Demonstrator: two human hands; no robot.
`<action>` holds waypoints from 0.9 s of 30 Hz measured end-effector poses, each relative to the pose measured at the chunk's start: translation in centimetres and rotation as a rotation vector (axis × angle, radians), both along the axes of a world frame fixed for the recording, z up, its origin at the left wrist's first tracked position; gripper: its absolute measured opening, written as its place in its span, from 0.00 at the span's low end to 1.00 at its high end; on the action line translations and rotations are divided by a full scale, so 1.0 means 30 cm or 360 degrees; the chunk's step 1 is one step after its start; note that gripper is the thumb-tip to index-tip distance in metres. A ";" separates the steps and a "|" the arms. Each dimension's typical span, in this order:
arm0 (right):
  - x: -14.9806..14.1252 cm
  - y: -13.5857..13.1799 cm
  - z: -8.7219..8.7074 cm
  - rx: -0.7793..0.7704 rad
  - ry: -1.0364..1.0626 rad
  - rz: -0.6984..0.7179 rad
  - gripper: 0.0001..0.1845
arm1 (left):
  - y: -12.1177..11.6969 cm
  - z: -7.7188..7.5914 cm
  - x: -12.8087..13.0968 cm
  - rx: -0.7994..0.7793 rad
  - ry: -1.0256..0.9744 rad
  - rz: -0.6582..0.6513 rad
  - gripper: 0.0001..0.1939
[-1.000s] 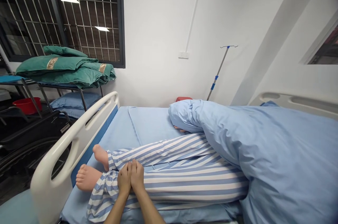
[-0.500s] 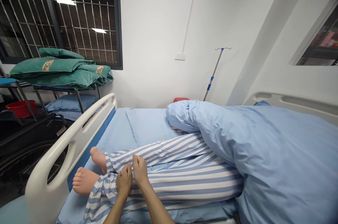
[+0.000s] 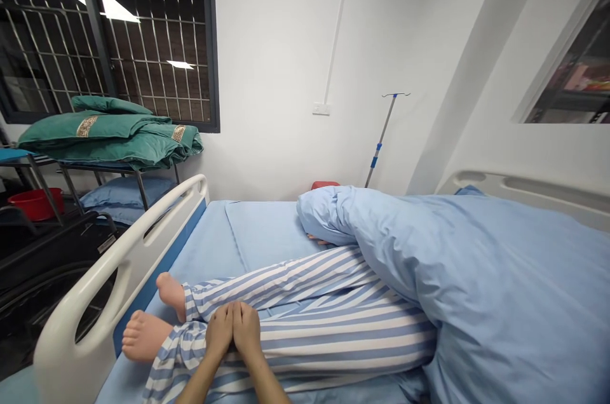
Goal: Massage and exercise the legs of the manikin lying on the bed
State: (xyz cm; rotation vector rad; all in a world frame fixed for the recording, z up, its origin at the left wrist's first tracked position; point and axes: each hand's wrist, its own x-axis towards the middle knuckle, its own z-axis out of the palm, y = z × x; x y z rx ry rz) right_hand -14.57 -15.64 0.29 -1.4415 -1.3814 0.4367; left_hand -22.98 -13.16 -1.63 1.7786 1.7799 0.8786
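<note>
A figure with smooth, doll-like feet (image 3: 147, 335) lies on the bed in blue-and-white striped trousers (image 3: 333, 334). My left hand (image 3: 220, 331) and my right hand (image 3: 246, 329) rest side by side on its nearer lower leg, touching each other. Both have curled fingers, closed over the striped cloth, with the fingertips hidden beneath them. A light blue quilt (image 3: 486, 277) covers the figure from the thighs up. Part of a hand (image 3: 317, 239) peeks out under the quilt's far edge.
A pale footboard (image 3: 124, 245) bounds the bed on the left, and a headboard (image 3: 534, 191) stands at right. Behind the bed is a drip stand (image 3: 381, 143). Folded green bedding (image 3: 114, 134) lies on a rack above a wheelchair (image 3: 52, 283).
My hands have come together; the right one has moved left and lower against the left. The view has shifted slightly. Figure and quilt stay in place.
</note>
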 end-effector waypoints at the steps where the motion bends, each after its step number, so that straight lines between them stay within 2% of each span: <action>1: 0.001 0.003 -0.002 -0.0012 0.0056 0.0014 0.24 | 0.009 0.012 0.003 -0.0015 -0.0095 -0.0060 0.18; 4: 0.008 0.007 -0.009 -0.0029 0.0225 0.0047 0.25 | 0.030 0.070 0.025 -0.0012 -0.0430 -0.0167 0.17; 8: 0.019 0.011 -0.015 -0.0030 0.0344 0.0070 0.27 | 0.042 0.150 0.069 -0.0031 -0.0820 -0.0109 0.18; 10: 0.023 0.013 -0.017 -0.0033 0.0367 0.0065 0.27 | 0.038 0.161 0.085 -0.0057 -0.0951 -0.0066 0.19; 13: 0.025 0.012 -0.016 -0.0022 0.0411 0.0064 0.26 | 0.013 0.119 0.090 0.0011 -0.0941 -0.0017 0.18; 17: 0.026 0.003 -0.006 -0.0032 0.0499 0.0037 0.23 | -0.028 0.022 0.083 0.0208 -0.0414 0.0058 0.15; 19: 0.025 0.001 -0.002 -0.0062 0.0513 0.0033 0.22 | -0.036 -0.002 0.082 0.0208 -0.0248 0.0083 0.16; 23: 0.020 0.008 -0.007 -0.0071 0.0485 0.0020 0.22 | -0.033 0.003 0.082 0.0104 -0.0174 0.0030 0.18; 27: 0.028 0.021 0.006 -0.0141 0.0369 0.0013 0.23 | -0.033 0.022 0.081 0.0093 -0.0111 0.0041 0.16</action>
